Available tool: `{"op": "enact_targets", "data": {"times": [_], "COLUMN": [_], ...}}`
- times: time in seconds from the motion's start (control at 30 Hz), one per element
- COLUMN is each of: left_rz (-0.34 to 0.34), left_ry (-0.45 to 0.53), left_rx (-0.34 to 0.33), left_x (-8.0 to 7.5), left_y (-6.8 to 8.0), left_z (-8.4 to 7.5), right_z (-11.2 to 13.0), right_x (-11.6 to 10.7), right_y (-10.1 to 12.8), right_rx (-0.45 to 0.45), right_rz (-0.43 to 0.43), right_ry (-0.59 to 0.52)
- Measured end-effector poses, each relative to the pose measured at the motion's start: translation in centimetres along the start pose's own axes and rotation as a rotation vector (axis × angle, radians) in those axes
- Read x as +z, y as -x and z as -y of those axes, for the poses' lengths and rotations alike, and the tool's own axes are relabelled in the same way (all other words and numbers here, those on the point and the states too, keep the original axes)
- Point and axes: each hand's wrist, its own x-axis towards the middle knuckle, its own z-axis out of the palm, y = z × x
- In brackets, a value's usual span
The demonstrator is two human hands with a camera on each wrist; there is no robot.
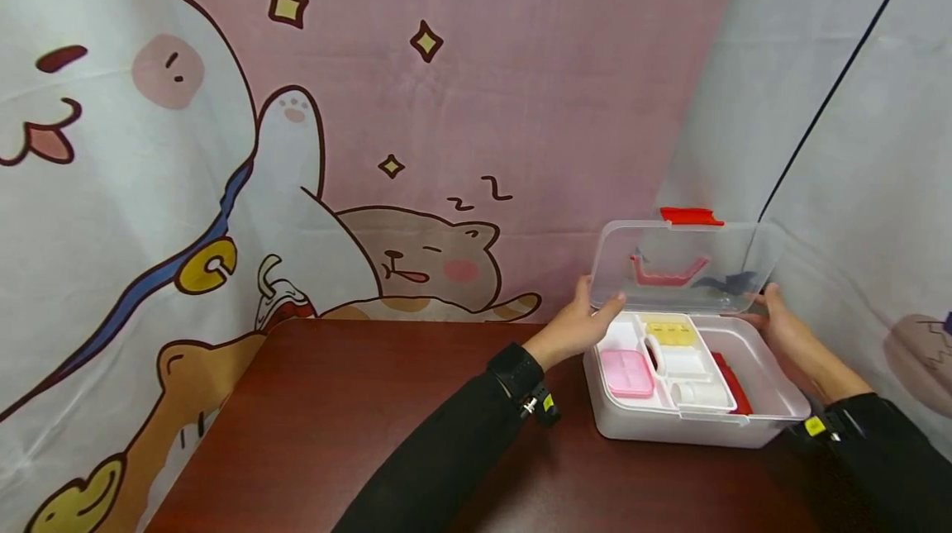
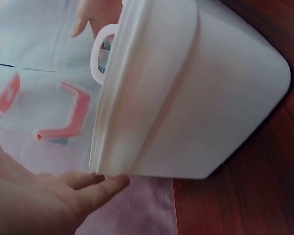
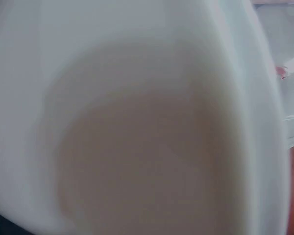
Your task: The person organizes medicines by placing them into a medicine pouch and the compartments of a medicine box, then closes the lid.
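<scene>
A white plastic box [image 1: 669, 427] stands on the table with its clear lid [image 1: 617, 264] raised at the back. My left hand [image 1: 576, 326] is at the back left corner, thumb up beside the lid and fingertips against the box wall [image 2: 210, 98] in the left wrist view. At the back right corner, my right hand [image 1: 792, 339] has its thumb up, with fingers partly hidden behind the lid's edge. Inside sits a white tray [image 1: 664, 351] with an arched handle [image 2: 95, 58], a pink lidded compartment [image 1: 628, 373], a yellow piece [image 1: 669, 333] and a white cylinder [image 1: 699, 394].
A flat red thing [image 1: 732, 384] lies in the box beside the tray. The lid carries a red latch [image 1: 690, 216] and a red handle [image 1: 669, 277]. The dark wooden table [image 1: 357, 417] meets a cartoon-printed cloth [image 1: 550, 103] behind. A thin black line [image 1: 840, 78] crosses the cloth at right.
</scene>
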Motion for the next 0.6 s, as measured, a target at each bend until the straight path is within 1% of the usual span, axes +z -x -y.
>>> {"op": "enact_targets", "data": {"times": [0.07,0.13,0.23,0.3,0.37,0.5,0.6], "left_rz": [0.010,0.016,0.034,0.037,0.035,0.006,0.002], "left_ry": [-0.017,-0.033,-0.034,-0.033,-0.028,-0.050,-0.031], "left_rx": [-0.014,-0.022,0.001,0.019,0.034,0.040,0.060], "left_x": [-0.2,-0.3,-0.6,-0.8,-1.2,-2.3,-3.6], "left_y": [0.1,0.2,0.6,0.9,1.3,2.2,3.0], "left_z": [0.1,0.3,0.6,0.8,1.1,1.9,2.8], "right_z": [-0.4,-0.6,-0.7,-0.5,-0.3,0.2,0.7], "right_x": [-0.1,0.1,0.7,1.3,1.9,3.5,5.1], "right_y": [0.2,0.5,1.4,2.0,2.5,3.0,3.0], "right_rx": [-0.044,-0.066,-0.045,-0.015,-0.008,-0.036,-0.063], "right_rz": [-0.004,-0.009,-0.019,-0.025,-0.020,0.002,0.011], "right_ry": [-0.018,-0.033,-0.072,-0.103,-0.126,-0.151,-0.181]}}
